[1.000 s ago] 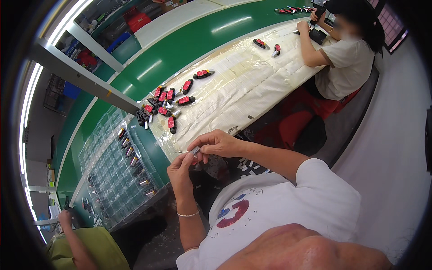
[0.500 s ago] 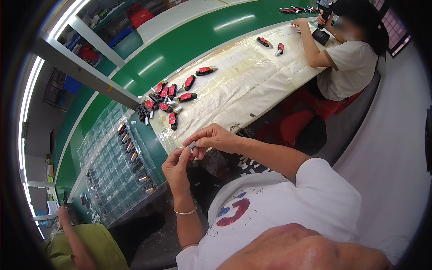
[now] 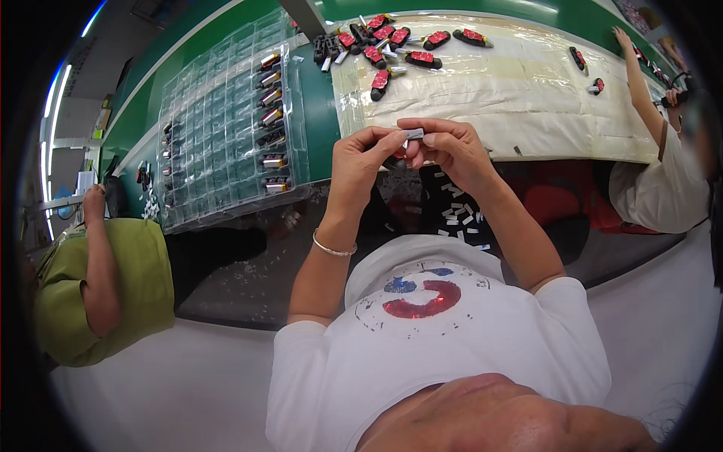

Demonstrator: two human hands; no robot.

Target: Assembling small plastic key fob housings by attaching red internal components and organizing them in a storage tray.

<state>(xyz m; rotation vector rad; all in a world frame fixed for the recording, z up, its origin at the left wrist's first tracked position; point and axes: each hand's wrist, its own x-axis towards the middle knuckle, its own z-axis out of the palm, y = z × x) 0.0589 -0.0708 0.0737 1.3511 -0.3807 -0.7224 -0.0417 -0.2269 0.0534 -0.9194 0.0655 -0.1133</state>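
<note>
My left hand [image 3: 363, 160] and my right hand [image 3: 457, 151] meet in front of my chest at the table's near edge, fingers closed. Between their fingertips is a small pale, silvery rectangular piece [image 3: 413, 134]. Below the left fingers a dark part with some red [image 3: 395, 161] shows; whether it joins the pale piece I cannot tell. Beyond my hands lies a cluster of small black tools with red faces and silvery ends [image 3: 374, 55]. A few more, such as one black-and-red tool [image 3: 471, 37], lie apart on the plastic-covered table [image 3: 482, 94].
A clear compartment tray [image 3: 218, 113] at left holds dark pieces with shiny ends in some cells. A metal post [image 3: 303, 16] rises behind it. A person in green [image 3: 113, 279] sits left, another in white [image 3: 654, 188] right. Small white strips [image 3: 461, 215] lie below the table edge.
The view has swung to the right, so the table, tray and both people appear shifted and turned. My hands stay together at the small pale piece, which now shows more plainly.
</note>
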